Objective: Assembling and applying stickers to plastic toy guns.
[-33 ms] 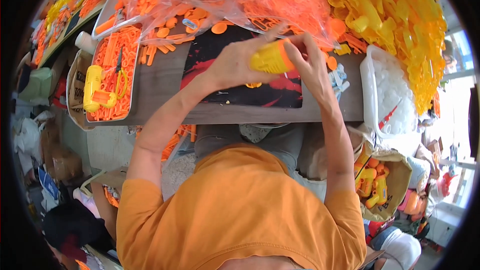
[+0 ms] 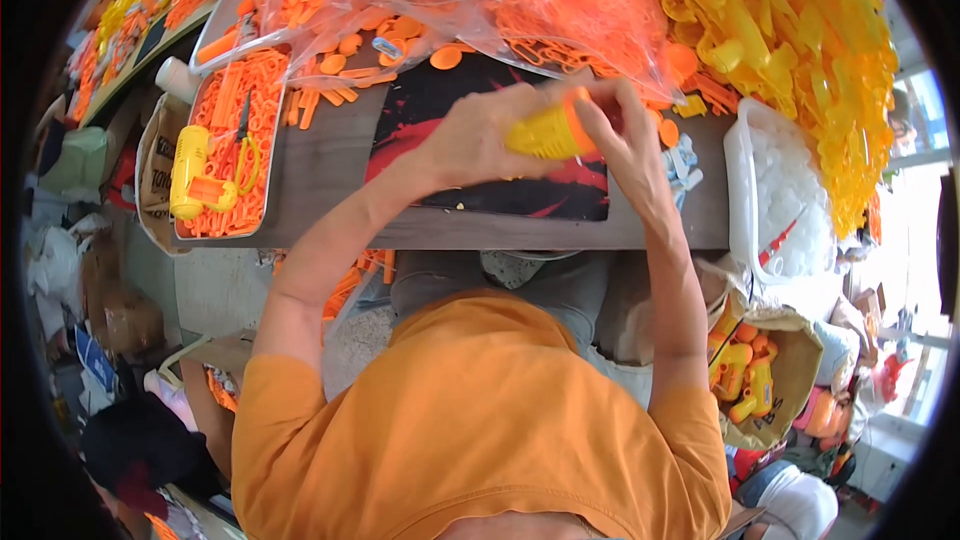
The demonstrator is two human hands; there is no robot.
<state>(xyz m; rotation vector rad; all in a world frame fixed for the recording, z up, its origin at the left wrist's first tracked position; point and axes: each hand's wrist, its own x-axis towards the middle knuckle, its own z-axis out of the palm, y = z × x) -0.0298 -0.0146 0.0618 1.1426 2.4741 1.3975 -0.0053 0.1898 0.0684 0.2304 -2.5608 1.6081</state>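
Above the dark mat [image 2: 480, 202] with red streaks, I hold a yellow plastic toy body [image 2: 540, 134] with an orange rim at its right end. My left hand [image 2: 472, 136] is wrapped round its left part; its fingers are slightly blurred. My right hand [image 2: 628, 135] is closed at the orange rim, with thumb and fingers pinching there. What lies between its fingertips is partly hidden. Beneath my left hand, something small and yellow barely shows on the mat.
At left stands a tray [image 2: 284, 90] of orange parts with a yellow toy body [image 2: 190, 165] and yellow-handled scissors [image 2: 246, 162] on top. At right are a white tub [image 2: 738, 180] of clear parts, a red tool [image 2: 778, 242] and heaped yellow parts [image 2: 770, 50]. Bagged orange parts [image 2: 580, 10] lie behind.
The yellow toy body tilts a little more, its left end lower. My left hand has shifted slightly with it, covering more of the small yellow thing. The whole view has moved slightly.
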